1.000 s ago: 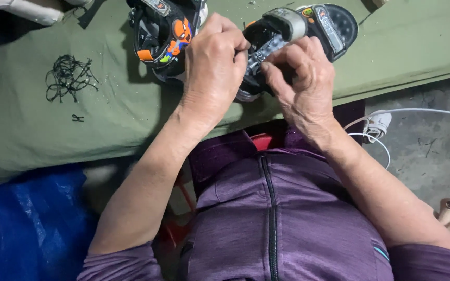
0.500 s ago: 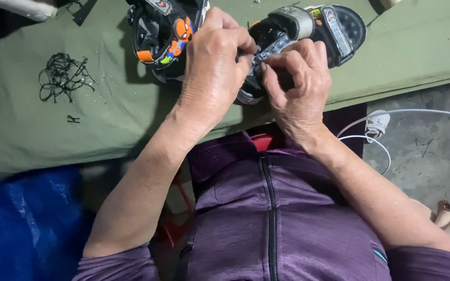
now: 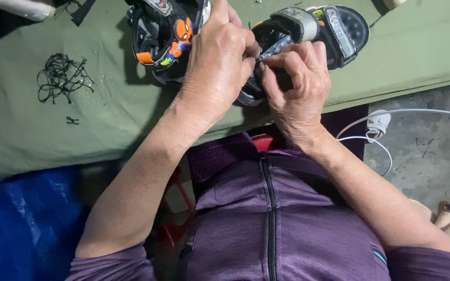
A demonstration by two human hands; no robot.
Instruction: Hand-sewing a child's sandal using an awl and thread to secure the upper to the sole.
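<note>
Here, both hands met over a small dark sandal (image 3: 308, 31) lying at the near edge of a green cloth (image 3: 105, 119) on the table. The left hand (image 3: 220, 67) was curled closed around the sandal's near end, its knuckles up. The right hand (image 3: 298, 88) was pinched shut on a strap there, thumb and forefinger pressed together just beside the left fingertips. What lay between those fingers was too small to tell. A second sandal (image 3: 165, 36), with orange trim, sat just to the left, touching the left hand. A tangle of black thread (image 3: 61, 78) lay well apart on the cloth. A white cable (image 3: 391, 125) ran along the floor on the right.
</note>
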